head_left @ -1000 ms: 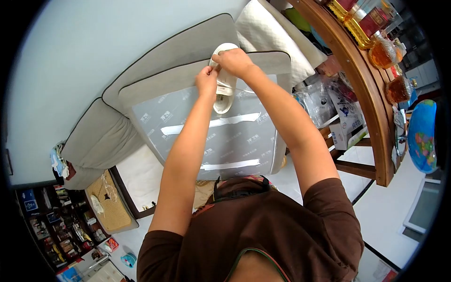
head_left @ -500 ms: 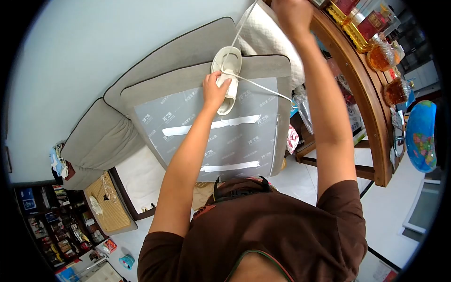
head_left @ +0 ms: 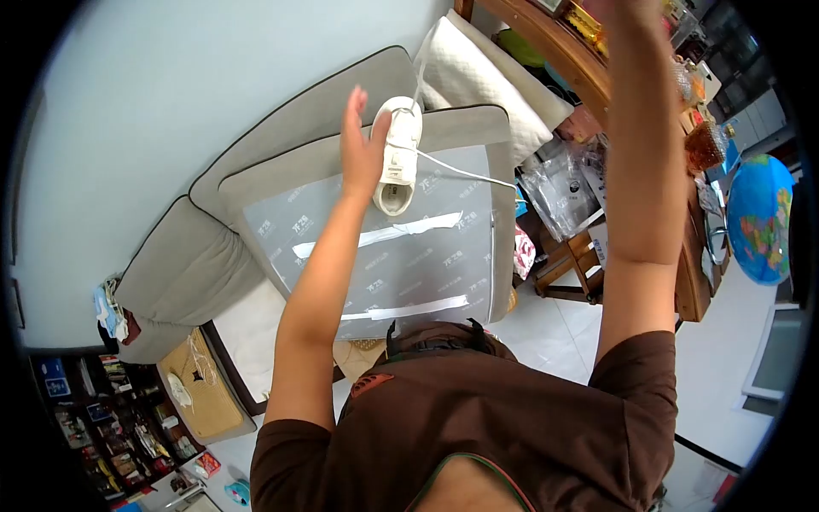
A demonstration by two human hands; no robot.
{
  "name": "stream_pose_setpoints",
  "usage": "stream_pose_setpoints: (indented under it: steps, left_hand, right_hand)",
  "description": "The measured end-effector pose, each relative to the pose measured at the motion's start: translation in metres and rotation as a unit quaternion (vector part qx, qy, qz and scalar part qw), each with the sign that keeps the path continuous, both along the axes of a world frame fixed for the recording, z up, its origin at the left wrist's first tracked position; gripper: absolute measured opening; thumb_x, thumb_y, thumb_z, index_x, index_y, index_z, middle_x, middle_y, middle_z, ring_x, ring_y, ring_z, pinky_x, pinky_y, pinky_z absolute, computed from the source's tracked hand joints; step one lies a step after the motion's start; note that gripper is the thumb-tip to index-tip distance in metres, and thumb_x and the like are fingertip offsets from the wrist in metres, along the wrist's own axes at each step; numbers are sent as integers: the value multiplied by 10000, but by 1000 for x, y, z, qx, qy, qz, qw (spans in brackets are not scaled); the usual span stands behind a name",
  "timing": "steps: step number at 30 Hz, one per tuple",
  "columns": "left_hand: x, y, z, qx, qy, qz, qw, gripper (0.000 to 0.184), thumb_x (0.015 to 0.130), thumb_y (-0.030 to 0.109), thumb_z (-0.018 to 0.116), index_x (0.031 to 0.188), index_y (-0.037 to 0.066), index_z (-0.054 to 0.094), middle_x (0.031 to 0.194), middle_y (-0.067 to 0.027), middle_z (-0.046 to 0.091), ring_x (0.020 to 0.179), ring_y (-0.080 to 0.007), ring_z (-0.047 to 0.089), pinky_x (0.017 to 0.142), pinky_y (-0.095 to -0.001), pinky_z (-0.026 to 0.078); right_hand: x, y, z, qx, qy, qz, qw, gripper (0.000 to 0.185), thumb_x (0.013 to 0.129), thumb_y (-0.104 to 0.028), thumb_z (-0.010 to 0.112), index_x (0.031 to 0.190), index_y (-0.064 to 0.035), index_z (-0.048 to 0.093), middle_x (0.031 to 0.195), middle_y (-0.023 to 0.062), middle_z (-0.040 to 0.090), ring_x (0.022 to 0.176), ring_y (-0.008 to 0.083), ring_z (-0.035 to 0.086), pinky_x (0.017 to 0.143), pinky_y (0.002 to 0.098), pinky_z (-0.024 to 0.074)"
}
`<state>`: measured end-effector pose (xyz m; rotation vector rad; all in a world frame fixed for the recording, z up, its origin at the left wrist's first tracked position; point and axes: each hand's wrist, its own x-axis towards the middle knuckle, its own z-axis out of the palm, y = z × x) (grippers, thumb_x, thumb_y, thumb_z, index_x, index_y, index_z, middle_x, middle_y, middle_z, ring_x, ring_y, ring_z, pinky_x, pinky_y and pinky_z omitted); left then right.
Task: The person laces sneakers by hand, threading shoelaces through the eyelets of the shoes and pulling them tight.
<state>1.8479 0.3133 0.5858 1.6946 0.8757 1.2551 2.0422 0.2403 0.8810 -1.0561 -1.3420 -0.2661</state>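
A cream-white lace-up shoe (head_left: 399, 158) lies on the grey padded seat (head_left: 444, 256), with its opening toward me. One white lace (head_left: 465, 172) trails right across the seat; another blurred strand rises from the toe end. My left hand (head_left: 364, 145) is at the shoe's left side, fingers stretched upward and thumb apart, the thumb close against the shoe. Whether it touches the shoe I cannot tell. My right hand (head_left: 636, 10) is at the top edge above the wooden table, blurred and partly cut off, so its fingers are hidden.
A wooden table (head_left: 546, 30) along the right bears amber glass bottles (head_left: 710, 147) and a blue globe (head_left: 761, 220). A white cushion (head_left: 478, 85) leans behind the seat. Plastic-wrapped items (head_left: 559, 192) lie under the table. A bookshelf (head_left: 111, 427) stands at lower left.
My left hand has let go of the shoe and opened upward. The shoe has turned so its laced top shows. My right hand has swung right and up, away from the upper lace.
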Motion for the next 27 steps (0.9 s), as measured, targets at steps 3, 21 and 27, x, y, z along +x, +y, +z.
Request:
stream_pose_setpoints:
  steps: [3, 21, 27]
  left_hand:
    - [10, -28, 100, 0, -176, -82, 981, 541, 988, 381, 473, 1374, 12, 387, 1335, -93, 486, 1247, -200, 428, 1068, -361, 290]
    - [-194, 18, 209, -67, -213, 74, 972, 411, 1042, 313, 325, 1153, -28, 526, 685, 21, 364, 545, -65, 252, 494, -222, 247]
    - [-233, 35, 257, 13, -184, 163, 969, 459, 1050, 321, 268, 1189, -47, 504, 712, -3, 365, 561, -86, 273, 526, -248, 279]
  right_hand:
    - [-39, 6, -35, -221, -39, 73, 972, 99, 926, -80, 534, 985, -66, 612, 710, 45, 575, 580, 107, 485, 516, 272, 411]
    - [-81, -29, -392, -421, 731, 194, 500, 293, 928, -330, 578, 1020, -53, 587, 824, 34, 598, 728, 143, 577, 653, 272, 497]
    - [-27, -3, -441, -157, 843, 172, 485, 222, 924, -308, 579, 1007, -102, 574, 885, 30, 611, 838, 158, 581, 798, 325, 475]
